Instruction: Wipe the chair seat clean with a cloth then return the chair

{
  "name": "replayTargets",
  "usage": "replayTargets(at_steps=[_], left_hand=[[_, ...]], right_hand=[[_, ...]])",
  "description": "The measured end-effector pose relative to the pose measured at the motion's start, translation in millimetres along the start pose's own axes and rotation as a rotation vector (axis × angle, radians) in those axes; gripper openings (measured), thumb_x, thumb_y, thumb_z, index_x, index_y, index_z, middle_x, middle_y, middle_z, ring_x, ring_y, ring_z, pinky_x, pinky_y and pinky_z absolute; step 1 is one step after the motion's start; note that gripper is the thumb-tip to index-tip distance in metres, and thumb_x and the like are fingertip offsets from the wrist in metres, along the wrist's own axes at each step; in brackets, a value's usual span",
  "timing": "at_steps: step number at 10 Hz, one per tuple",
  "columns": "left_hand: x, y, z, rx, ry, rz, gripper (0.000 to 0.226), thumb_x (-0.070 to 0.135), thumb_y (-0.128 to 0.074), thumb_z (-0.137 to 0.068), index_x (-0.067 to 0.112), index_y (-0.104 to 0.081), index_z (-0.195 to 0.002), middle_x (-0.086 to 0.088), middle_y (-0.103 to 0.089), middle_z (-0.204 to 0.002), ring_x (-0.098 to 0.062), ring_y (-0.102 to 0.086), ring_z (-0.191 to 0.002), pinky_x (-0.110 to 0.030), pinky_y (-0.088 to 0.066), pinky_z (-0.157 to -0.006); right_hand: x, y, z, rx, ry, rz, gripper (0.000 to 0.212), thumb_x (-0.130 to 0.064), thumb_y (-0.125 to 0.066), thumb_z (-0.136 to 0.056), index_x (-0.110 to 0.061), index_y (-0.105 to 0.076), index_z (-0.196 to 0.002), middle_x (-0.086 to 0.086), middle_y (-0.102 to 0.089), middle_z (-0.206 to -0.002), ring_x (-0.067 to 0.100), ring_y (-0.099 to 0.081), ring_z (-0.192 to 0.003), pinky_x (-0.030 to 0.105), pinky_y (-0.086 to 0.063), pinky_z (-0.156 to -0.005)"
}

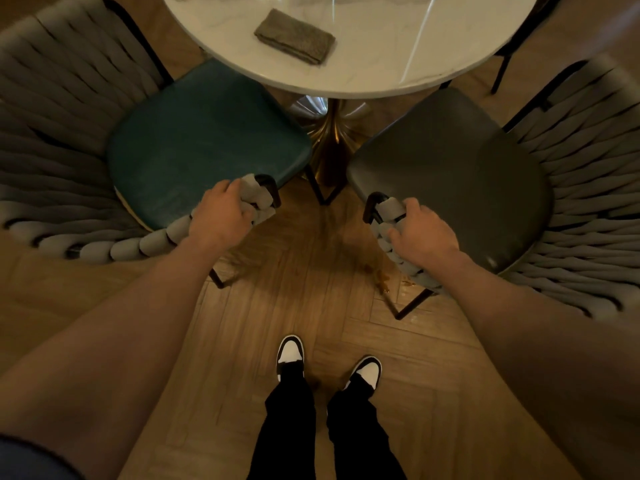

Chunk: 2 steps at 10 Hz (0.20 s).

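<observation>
The round marble desk (363, 74) is cut off at the top edge of the frame, and both chairs run past the left and right edges, so their woven grey backs show only in part. The folded cloth (295, 37) lies on the desk at upper centre, its long axis running from upper left to lower right. The left hand (221, 213) grips the woven arm end of the teal-seated chair (204, 140) at centre left, and the right hand (420, 233) grips the arm end of the dark grey-seated chair (450, 168) at centre right.
</observation>
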<state>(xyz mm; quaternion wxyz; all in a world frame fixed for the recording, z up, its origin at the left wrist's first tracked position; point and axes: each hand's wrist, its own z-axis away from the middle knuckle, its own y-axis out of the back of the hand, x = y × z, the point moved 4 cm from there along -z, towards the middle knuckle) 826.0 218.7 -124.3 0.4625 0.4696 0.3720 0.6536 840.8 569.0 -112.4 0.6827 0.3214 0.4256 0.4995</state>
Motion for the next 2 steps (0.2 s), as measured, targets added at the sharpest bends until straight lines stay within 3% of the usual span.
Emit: replayTargets(at_steps=[1, 2], left_hand=[[6.0, 13.7, 38.0, 0.011, -0.037, 0.064, 0.010, 0.021, -0.054, -0.092, 0.018, -0.062, -0.097, -0.005, -0.061, -0.100, -0.025, -0.059, -0.095, -0.039, -0.051, -0.076], [17.3, 11.5, 78.8, -0.208, -0.089, 0.095, 0.016, 0.016, -0.051, -0.096, 0.023, -0.065, -0.092, 0.000, -0.067, -0.090, -0.019, -0.063, -0.082, -0.030, -0.049, -0.068]], right_hand=[[-12.8, 3.4, 35.1, 0.047, 0.067, -0.065, 0.046, -0.036, -0.058, -0.098, -0.018, -0.045, -0.138, 0.005, -0.060, -0.124, 0.022, -0.060, -0.106, 0.040, -0.055, -0.086], [-21.0, -9.7, 66.1, -0.136, 0.026, -0.105, 0.052, -0.038, -0.060, -0.095, -0.019, -0.045, -0.142, 0.006, -0.061, -0.125, 0.027, -0.061, -0.112, 0.046, -0.056, -0.091]])
